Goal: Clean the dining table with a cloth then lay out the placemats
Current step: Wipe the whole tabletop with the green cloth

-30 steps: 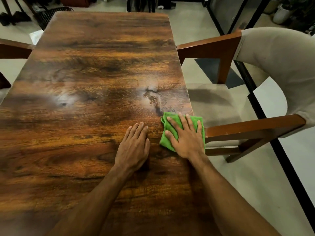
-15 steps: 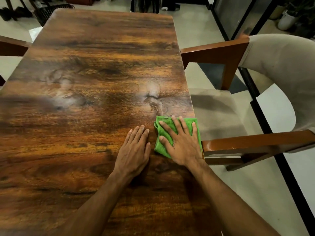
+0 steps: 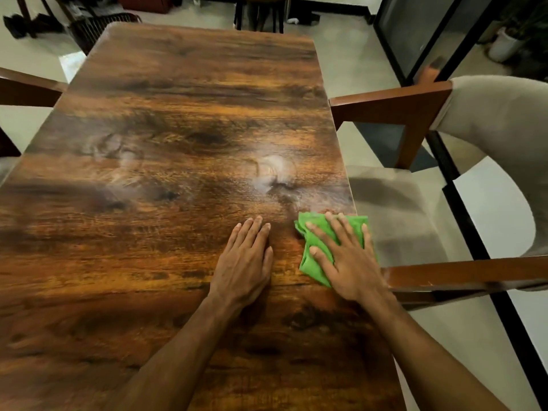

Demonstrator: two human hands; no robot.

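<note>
The dark wooden dining table (image 3: 166,203) fills most of the head view. A folded green cloth (image 3: 311,247) lies at its right edge, partly over the rim. My right hand (image 3: 347,256) presses flat on the cloth with fingers spread, covering most of it. Just left of the cloth, my left hand (image 3: 246,262) rests palm down on bare wood, fingers together, holding nothing. Pale smeared patches (image 3: 275,173) show on the wood beyond the hands. No placemats are in view.
A wooden armchair (image 3: 415,114) with a beige cushion stands tight against the table's right side, its near armrest (image 3: 462,271) beside my right wrist. Another chair arm (image 3: 26,90) shows at the left. A dark basket (image 3: 98,25) and furniture legs stand beyond the far end.
My right hand has slid the cloth a little to the right, out to the table's edge, widening the gap to my left hand. The left hand has stayed flat in place.
</note>
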